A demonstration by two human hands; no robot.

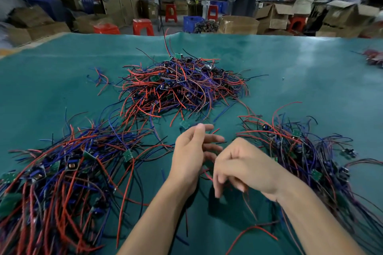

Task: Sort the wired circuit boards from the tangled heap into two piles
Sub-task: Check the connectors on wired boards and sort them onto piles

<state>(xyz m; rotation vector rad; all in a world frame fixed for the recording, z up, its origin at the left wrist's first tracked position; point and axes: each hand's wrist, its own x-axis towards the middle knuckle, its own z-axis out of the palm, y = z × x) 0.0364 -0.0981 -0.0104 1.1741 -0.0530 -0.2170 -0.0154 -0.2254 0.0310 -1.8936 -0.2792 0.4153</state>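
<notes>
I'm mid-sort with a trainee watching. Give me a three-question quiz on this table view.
1. True or false: the tangled heap lies beyond both hands.
2. How many groups of wired boards lie near the hands, counting the left pile and the right pile?
3. The table cover is: A red, B green, C white.

Key: 1 true. 2 two, one on each side. 3 B. The left hand is open; the right hand has curled fingers, with wires beneath.
</notes>
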